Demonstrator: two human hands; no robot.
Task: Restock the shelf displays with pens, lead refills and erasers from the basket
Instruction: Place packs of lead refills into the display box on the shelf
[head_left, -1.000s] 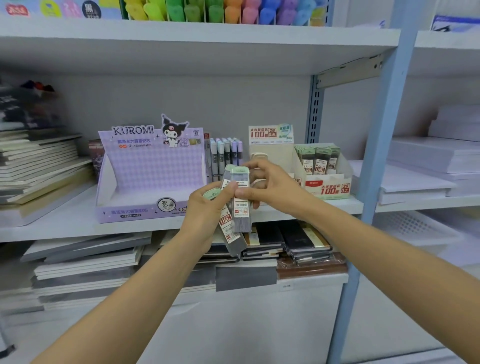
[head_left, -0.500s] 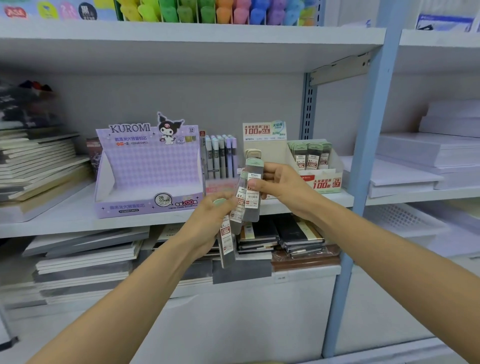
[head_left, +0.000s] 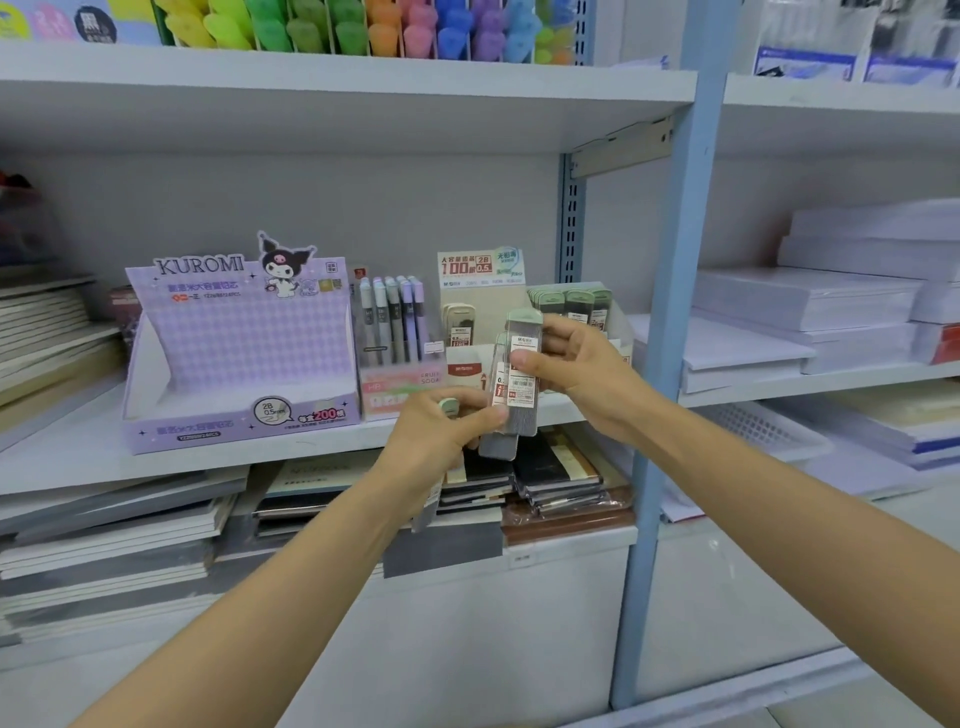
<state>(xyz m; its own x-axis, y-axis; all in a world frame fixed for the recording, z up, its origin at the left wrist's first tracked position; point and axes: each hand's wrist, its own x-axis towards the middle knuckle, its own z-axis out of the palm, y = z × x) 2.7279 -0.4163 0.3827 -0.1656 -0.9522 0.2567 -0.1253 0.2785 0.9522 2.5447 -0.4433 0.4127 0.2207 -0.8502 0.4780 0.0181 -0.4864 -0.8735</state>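
My left hand (head_left: 441, 441) grips a bunch of grey lead refill cases (head_left: 498, 441) with green caps, held in front of the shelf edge. My right hand (head_left: 582, 374) pinches one upright refill case (head_left: 523, 364) at the top of that bunch. Just behind stands the beige lead refill display box (head_left: 480, 291), with a few cream cases on its left and green-capped cases (head_left: 571, 304) on its right. A purple Kuromi display box (head_left: 234, 353) stands to the left with its tray bare. Between them is a pink box of mechanical pencils (head_left: 395, 322).
A blue shelf upright (head_left: 670, 312) rises just right of my hands. Stacks of notebooks (head_left: 130, 525) fill the shelf below. White paper reams (head_left: 810, 317) lie on the right bay. Coloured highlighters (head_left: 363, 26) line the top shelf.
My right hand has lifted one refill case up and right out of the bunch toward the beige display. The left hand stayed low with the other cases.
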